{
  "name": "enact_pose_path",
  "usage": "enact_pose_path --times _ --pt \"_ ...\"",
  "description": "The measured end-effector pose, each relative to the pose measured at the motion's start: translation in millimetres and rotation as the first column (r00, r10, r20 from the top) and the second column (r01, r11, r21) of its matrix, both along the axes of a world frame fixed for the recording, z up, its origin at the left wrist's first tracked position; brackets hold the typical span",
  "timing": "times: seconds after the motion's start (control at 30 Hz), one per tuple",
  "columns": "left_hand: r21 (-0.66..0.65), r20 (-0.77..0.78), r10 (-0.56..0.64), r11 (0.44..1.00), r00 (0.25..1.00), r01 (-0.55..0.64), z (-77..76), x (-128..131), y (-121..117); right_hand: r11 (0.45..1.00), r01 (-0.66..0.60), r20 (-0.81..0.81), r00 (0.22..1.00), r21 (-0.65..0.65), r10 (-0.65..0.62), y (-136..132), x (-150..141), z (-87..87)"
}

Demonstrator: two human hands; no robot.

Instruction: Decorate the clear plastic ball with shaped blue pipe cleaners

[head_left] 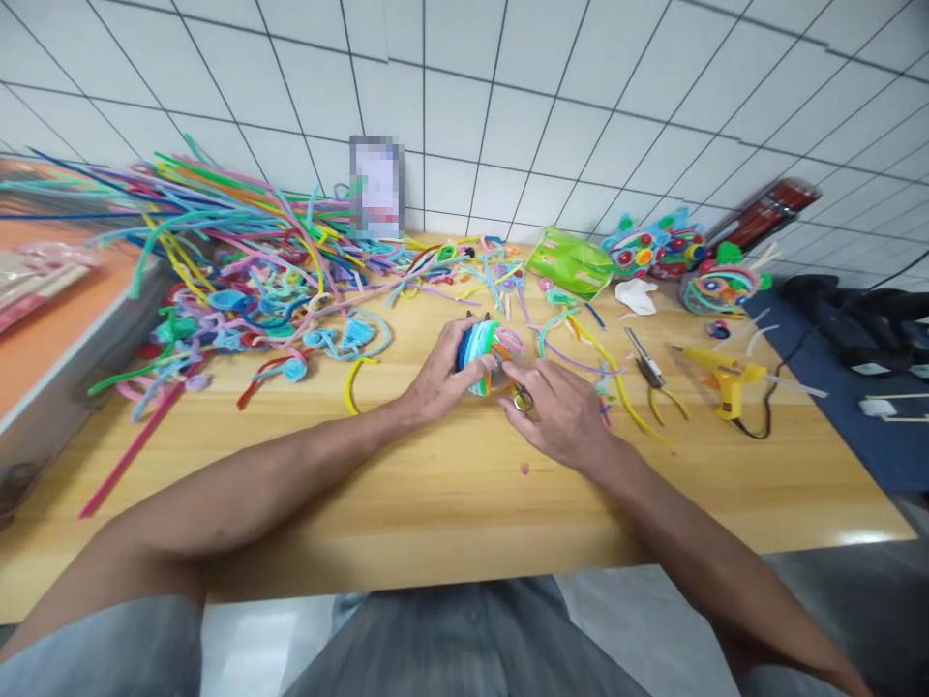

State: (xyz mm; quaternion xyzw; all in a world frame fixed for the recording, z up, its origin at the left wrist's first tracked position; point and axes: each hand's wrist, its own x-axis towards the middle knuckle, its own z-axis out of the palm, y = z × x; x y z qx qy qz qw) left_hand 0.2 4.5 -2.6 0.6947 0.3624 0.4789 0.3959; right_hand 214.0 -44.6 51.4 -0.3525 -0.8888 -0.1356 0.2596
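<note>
My left hand is wrapped round a small coiled pipe-cleaner piece of blue, green, white and orange rings, held just above the wooden table. My right hand is closed beside it, its fingertips pinched at the piece's right side near a pink loop. A small metal ring or tool tip shows under the right fingers; what it is I cannot make out.
A big heap of coloured pipe cleaners covers the table's back left. Pliers and a yellow glue gun lie to the right. Finished coiled figures and a green bag stand by the tiled wall. An orange tray is at left.
</note>
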Motion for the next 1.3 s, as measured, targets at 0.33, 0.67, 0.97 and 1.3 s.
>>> enact_pose_path --times 0.33,0.67,0.97,1.3 --pt "-0.013 0.023 -0.008 1.0 1.0 0.008 1.2 1.3 0.0 0.999 -0.044 -0.093 0.995 0.024 0.046 -1.7 4.0 -13.2" --pt "-0.033 0.012 -0.007 0.999 1.0 0.008 6.3 1.2 -1.5 0.997 -0.074 -0.122 0.99 0.001 0.074 -4.5 7.4 -14.6" --pt "-0.038 0.04 -0.017 0.999 0.999 0.019 4.5 1.6 -0.7 0.995 -0.077 -0.215 0.975 -0.056 0.063 -9.4 10.7 -15.0" --pt "-0.056 0.049 -0.013 0.998 0.999 0.016 3.1 1.3 -0.4 0.974 -0.192 -0.356 0.924 -0.121 0.138 -10.3 16.1 -12.0"
